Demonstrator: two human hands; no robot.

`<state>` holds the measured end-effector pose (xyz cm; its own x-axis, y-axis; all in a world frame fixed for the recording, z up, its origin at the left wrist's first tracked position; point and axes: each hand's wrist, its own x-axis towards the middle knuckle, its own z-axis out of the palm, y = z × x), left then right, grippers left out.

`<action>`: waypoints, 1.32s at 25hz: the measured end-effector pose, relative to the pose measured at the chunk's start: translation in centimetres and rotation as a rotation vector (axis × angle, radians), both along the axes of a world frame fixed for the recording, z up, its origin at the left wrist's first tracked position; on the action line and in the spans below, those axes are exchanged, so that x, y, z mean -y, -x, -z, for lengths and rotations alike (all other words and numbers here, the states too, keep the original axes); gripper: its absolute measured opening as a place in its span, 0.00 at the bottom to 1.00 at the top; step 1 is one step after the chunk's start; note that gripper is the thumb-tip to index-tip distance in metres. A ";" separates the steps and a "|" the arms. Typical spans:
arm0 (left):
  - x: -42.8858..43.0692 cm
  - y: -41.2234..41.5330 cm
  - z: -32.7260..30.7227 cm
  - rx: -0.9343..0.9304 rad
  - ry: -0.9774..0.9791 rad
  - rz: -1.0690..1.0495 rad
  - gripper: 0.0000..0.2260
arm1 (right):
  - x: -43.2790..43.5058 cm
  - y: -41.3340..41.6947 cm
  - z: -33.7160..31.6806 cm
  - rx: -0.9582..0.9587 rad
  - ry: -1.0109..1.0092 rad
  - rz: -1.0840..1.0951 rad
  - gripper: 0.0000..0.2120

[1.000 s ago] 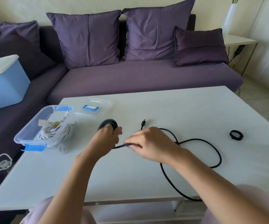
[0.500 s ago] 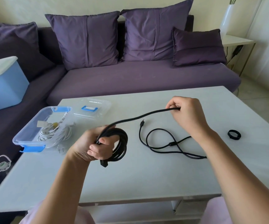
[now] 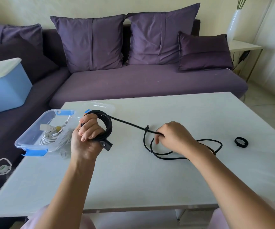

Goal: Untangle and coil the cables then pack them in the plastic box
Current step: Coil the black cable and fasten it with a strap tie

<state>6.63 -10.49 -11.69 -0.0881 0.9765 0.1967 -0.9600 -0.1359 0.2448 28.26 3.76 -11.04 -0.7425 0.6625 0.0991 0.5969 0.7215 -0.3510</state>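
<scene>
Light, limp and likely springy, the cable (image 3: 128, 123) stretches taut above the surface (image 3: 166, 179) from the coil (image 3: 109, 128) clasped in the left hand's (image 3: 87, 134) curled fingers to the right hand's (image 3: 174, 138) pinching fingers, best placed near the slack.

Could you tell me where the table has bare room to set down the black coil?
The table is bare along its near edge and across the far side by the sofa. Crowded: around the plastic box and the loose black cable.
</scene>
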 end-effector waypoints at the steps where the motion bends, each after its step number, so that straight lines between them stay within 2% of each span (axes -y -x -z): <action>1: -0.1 0.2 0.2 0.026 0.016 -0.046 0.11 | 0.6 0.3 0.2 0.036 -0.007 -0.035 0.13; 3: -0.4 0.0 0.3 0.072 0.008 -0.150 0.12 | 2.2 0.9 0.7 0.105 -0.020 -0.119 0.13; 5: -0.9 -0.6 -0.2 -0.020 0.130 -0.335 0.17 | 3.6 1.3 1.4 0.157 -0.023 -0.201 0.13; 8: -1.4 -1.9 -1.0 -0.463 0.408 -0.615 0.19 | 5.0 1.7 1.9 0.215 -0.027 -0.286 0.13; 11: -1.9 -3.7 -0.7 -1.087 0.614 -0.767 0.20 | 5.8 1.8 1.9 0.268 -0.023 -0.323 0.12; 14: -2.1 -4.9 0.2 -1.550 0.641 -0.715 0.20 | 5.9 1.6 1.5 0.331 -0.006 -0.328 0.13; 17: -2.4 -5.3 1.4 -1.828 0.647 -0.607 0.18 | 6.0 1.4 0.8 0.362 0.026 -0.350 0.13; 20: -2.6 -5.9 2.4 -2.094 0.602 -0.491 0.17 | 5.6 1.3 0.1 0.296 0.017 -0.357 0.13; 23: -2.8 -6.5 2.5 -2.082 0.683 -0.299 0.22 | 3.9 0.4 -1.4 0.212 0.058 -0.276 0.14; 26: -2.7 -6.7 2.0 -1.858 0.747 0.015 0.25 | 1.7 -1.2 -2.9 0.072 0.026 -0.136 0.13; 30: -2.0 -6.6 1.0 -1.547 0.557 0.396 0.21 | -1.0 -2.9 -3.4 -0.202 -0.032 0.101 0.15; 33: -1.9 -6.1 0.4 -1.257 0.420 0.632 0.19 | -2.3 -3.6 -3.4 -0.326 -0.023 0.226 0.16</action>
<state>12.71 -8.56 -12.11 0.3771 0.7905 -0.4826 0.0386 0.5072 0.8610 31.82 6.09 -7.68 -0.5049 0.8006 0.3225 0.6018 0.5944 -0.5335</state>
